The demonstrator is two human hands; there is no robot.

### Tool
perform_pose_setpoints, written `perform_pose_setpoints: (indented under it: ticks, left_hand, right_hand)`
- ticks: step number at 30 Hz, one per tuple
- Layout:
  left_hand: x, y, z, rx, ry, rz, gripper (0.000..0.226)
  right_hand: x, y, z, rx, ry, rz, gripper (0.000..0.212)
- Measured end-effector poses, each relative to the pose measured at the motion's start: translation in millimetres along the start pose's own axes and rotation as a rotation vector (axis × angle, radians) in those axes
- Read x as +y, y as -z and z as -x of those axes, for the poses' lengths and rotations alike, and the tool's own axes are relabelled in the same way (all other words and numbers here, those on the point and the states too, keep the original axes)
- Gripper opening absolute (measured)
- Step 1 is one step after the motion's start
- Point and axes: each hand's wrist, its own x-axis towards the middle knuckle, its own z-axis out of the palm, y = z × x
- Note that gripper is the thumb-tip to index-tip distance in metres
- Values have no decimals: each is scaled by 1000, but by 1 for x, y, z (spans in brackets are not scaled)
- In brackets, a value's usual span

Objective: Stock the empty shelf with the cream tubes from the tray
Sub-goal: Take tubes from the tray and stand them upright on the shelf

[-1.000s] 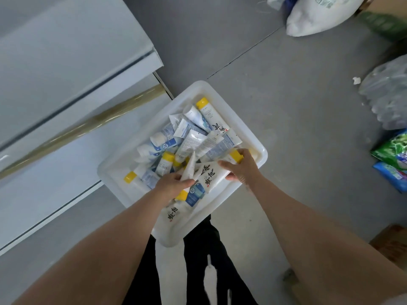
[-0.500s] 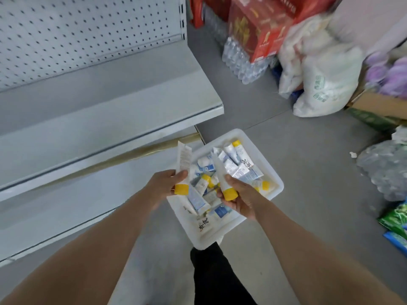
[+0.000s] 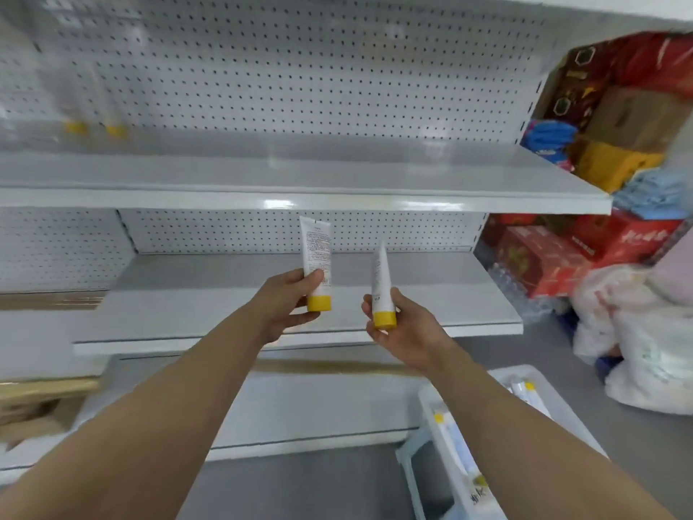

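cream tubes, white soft-plastic ones with yellow screw caps, are in both my hands. my left hand is wrapped round one tube low on its body, just above the cap. my right hand pinches a second tube the same way, cap down and crimped end up. both hang in the air in front of the grey metal middle shelf, below the lip of the grey upper shelf.

they look light, squashy and a bit slick, so i judge the firm spot is by the cap, and they should stand on that flat cap.

far left on the upper shelf two blurred yellow-capped tubes seem to stand against the white pegboard back. more tubes lie in the white plastic tray on the floor by my right arm. red cartons and white sacks crowd the right end. the upper shelf's front edge is what i'd have to lift over.
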Motion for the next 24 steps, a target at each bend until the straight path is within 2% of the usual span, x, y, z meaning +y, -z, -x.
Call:
perform_pose_setpoints:
  ticks: [6,9,13,16,22,24]
  left_hand:
    - [77,116,38,135,-205,66,25]
    - [105,165,35,187,-283,91,25]
    - [137,227,13,246,-329,162,29]
    - [161,272,-8,296,-348,169,34]
    - [220,374,-43,457,-367,67,34]
    - [232,407,-55,528,-390,3,34]
  right_hand:
    - [17,-167,-38,-183,50,128,47]
    - [24,-231,-70,-235,96,210,42]
    - [29,-296,-130,-289,143,265,40]
    - [29,-337,-181,-313,158,279,46]
    - [25,-427,-275,-311,158,369,36]
    - [25,-451,-300,-293,201,347,45]
